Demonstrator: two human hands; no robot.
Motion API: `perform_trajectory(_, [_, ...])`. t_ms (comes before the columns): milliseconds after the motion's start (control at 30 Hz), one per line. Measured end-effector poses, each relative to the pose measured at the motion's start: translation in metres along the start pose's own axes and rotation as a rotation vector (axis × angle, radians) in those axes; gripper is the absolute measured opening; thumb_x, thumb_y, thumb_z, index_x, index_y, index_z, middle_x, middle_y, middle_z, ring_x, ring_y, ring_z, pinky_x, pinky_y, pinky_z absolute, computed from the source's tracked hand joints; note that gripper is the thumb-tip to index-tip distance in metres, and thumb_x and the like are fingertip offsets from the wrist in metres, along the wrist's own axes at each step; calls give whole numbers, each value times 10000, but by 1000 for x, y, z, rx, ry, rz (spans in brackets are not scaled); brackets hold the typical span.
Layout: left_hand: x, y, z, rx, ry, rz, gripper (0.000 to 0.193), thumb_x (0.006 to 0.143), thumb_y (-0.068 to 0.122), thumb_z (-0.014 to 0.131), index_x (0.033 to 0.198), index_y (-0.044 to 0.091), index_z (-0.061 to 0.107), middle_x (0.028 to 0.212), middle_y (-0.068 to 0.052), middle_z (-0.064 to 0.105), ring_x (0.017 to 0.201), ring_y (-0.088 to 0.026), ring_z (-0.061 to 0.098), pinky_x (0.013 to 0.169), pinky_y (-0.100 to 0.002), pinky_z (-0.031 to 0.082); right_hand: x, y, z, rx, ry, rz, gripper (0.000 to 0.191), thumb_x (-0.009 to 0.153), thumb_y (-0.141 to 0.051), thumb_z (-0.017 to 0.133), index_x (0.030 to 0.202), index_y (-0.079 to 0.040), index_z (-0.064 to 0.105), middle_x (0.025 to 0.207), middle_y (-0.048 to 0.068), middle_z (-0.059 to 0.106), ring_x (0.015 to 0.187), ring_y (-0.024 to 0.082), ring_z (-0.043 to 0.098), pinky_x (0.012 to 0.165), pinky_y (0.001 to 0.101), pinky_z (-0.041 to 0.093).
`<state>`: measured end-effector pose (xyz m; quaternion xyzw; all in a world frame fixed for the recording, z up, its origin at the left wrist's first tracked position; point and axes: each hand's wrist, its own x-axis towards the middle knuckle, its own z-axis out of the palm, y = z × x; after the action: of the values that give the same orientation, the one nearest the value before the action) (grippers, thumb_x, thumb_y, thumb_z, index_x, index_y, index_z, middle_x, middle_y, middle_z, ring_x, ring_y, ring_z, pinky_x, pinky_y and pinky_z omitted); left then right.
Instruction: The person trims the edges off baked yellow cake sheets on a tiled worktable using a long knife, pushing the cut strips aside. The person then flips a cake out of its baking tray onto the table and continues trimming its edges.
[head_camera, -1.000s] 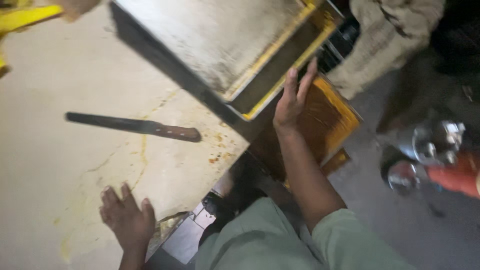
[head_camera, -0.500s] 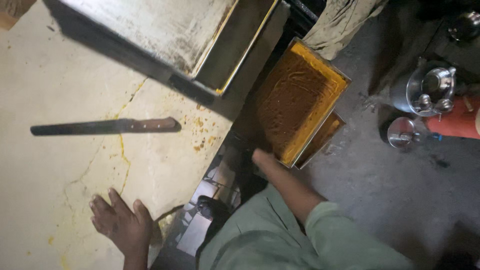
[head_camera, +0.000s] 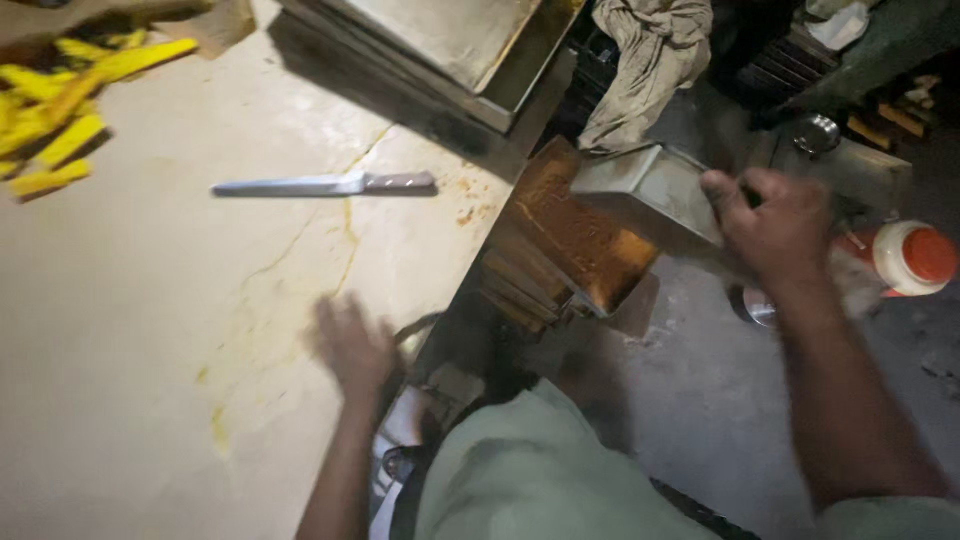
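Observation:
My right hand (head_camera: 775, 225) grips the edge of a metal baking tray (head_camera: 650, 185) and holds it tilted off the side of the table. A brown baked slab (head_camera: 575, 225) shows in the tray's lower part, above other trays (head_camera: 515, 285) stacked beside the table. My left hand (head_camera: 355, 350) is blurred, fingers spread, flat near the table's edge and holding nothing. A long knife (head_camera: 320, 185) with a brown handle lies on the pale table (head_camera: 150, 330) ahead of my left hand.
Stacked metal trays (head_camera: 450, 50) sit at the table's far side. Yellow cut strips (head_camera: 60, 110) lie at the far left. A crumpled cloth (head_camera: 640, 60) hangs beyond the tray. A red and white canister (head_camera: 905, 258) and metal vessels (head_camera: 818, 132) stand on the grey floor at right.
My right hand has taken hold of a tray and lifted it, tilted, to the right of the table. My view has swung left, and my left hand has stayed near the table edge.

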<state>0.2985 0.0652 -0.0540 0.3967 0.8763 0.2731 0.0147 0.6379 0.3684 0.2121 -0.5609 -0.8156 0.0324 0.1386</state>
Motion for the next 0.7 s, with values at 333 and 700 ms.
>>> perform_trajectory(333, [-89,106,-258,-720,-220,372,933,692,271,797,1519,41,432,1457,-235,536,1395,-412,505,1173,-475,403,-83,-111,-112,134,-478,-403,448,970,-478,588,839,-66,704,697,125,633,574,254,644,551,420,556])
perform_trajectory(700, [-85,57,-308,129,255,70,483,568,175,779,1009,58,622,902,-147,587,892,-373,607,763,-504,468,-41,-256,148,603,-363,-774,287,969,-265,622,1119,-35,704,1023,152,725,911,255,719,714,383,562])
